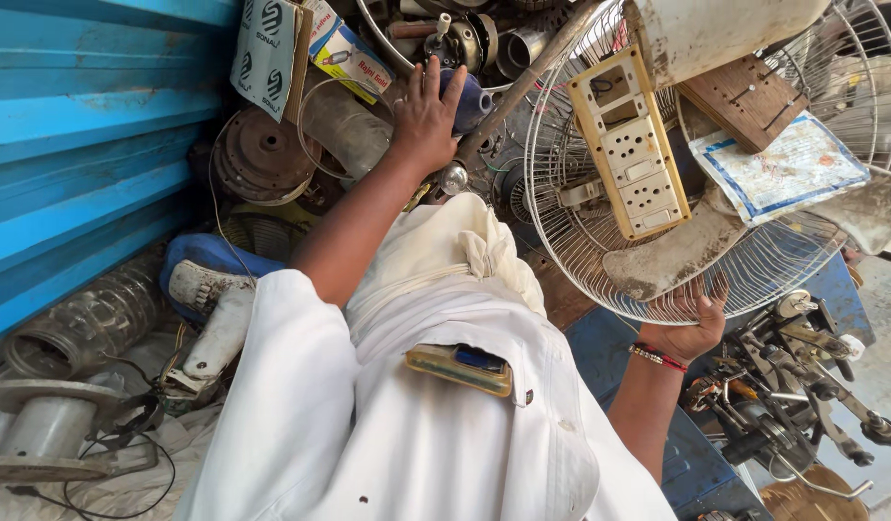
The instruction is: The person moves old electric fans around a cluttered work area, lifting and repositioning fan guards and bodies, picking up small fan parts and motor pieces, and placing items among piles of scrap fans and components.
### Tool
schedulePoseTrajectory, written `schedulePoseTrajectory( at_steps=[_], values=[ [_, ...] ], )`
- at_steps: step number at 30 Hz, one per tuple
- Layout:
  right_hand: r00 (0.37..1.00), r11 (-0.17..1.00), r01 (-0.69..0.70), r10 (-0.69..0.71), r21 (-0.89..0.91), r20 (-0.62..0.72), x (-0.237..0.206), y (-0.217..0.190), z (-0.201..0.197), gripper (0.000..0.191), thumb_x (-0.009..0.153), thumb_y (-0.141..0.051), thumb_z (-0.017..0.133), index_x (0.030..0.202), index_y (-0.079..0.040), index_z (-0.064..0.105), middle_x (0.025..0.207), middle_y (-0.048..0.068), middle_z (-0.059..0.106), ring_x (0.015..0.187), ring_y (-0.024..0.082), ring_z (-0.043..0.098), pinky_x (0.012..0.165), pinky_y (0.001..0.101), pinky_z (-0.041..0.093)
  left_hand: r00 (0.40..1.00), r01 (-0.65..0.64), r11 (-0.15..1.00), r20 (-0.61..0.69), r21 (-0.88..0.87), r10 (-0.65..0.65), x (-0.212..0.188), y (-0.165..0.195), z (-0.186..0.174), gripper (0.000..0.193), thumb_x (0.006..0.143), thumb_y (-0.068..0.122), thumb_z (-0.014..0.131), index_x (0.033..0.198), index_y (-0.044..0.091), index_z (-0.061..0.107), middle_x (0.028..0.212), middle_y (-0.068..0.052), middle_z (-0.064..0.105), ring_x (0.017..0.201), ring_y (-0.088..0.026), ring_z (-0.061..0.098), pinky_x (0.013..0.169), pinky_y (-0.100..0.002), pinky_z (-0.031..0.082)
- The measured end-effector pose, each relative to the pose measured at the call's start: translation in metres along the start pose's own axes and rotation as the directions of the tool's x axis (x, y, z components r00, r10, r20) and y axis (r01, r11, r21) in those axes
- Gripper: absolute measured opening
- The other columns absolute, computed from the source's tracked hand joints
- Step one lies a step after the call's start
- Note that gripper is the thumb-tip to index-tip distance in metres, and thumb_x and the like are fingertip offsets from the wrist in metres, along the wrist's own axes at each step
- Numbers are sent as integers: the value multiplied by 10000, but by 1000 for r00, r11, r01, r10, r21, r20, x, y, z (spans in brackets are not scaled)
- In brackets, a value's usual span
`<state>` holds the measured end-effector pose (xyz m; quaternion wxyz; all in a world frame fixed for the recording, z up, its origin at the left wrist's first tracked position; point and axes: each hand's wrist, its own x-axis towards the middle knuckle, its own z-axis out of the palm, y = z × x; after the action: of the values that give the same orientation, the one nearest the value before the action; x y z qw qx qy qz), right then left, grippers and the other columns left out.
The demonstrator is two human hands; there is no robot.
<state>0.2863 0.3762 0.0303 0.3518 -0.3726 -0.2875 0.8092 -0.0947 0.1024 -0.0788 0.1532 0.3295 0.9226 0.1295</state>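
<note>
I see a blue corrugated metal wall (79, 135) along one side, lit by bright daylight. Scrap is piled against it: a rusty round motor part (262, 154), a clear plastic bottle (89, 318) and a grey metal spool (45, 429). Pale concrete floor (884, 367) shows at the far edge.

Head view, close, steeply downward

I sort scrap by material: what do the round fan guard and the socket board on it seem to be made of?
The wire fan guard, held at its rim by the right hand, looks like thin steel wire with a pale, dusty finish. The socket board seems to be moulded plastic, yellowed cream, with smooth cut-out holes.
</note>
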Motion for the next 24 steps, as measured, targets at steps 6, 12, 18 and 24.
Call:
schedulePoseTrajectory(
  at_steps=[6,12,18,24],
  values=[
    [999,1000,15,-16,-23,-38,-21,-4,-3,577,861,-147,576,1433,-125,502,1415,192,617,1355,372,613,1153,591,524,991,-104,989,89,107,95,19,-9,4,1210,653,369,927,1618,197,217,1545,-272,307,1392,-492,372,947,-599,520],
    [999,998,43,-43,-45,-18,-33,1,-11,622,894,-143,570,1509,-84,502,1456,211,609,1368,381,610,1163,582,516,999,-11,996,51,-89,16,26,-18,-1,988,713,407,922,1534,196,413,1320,-188,535,1134,-407,631,879,-500,579],
    [999,998,51,-51,-34,-14,-40,3,-15,574,895,-136,565,1468,-108,536,1475,212,591,1397,387,588,1182,594,509,979,-60,738,-184,-672,-88,43,-72,-30,949,764,452,1016,1471,146,462,1261,-99,693,1124,-295,732,957,-449,599],
    [996,996,85,-85,-19,14,-40,11,-11,613,894,-137,559,1503,-74,526,1520,243,566,1445,408,561,1239,606,476,950,239,-41,243,-970,-198,31,-119,-71,923,775,479,935,1495,139,468,1233,-75,671,1019,-252,715,777,-451,635]
  ],
)
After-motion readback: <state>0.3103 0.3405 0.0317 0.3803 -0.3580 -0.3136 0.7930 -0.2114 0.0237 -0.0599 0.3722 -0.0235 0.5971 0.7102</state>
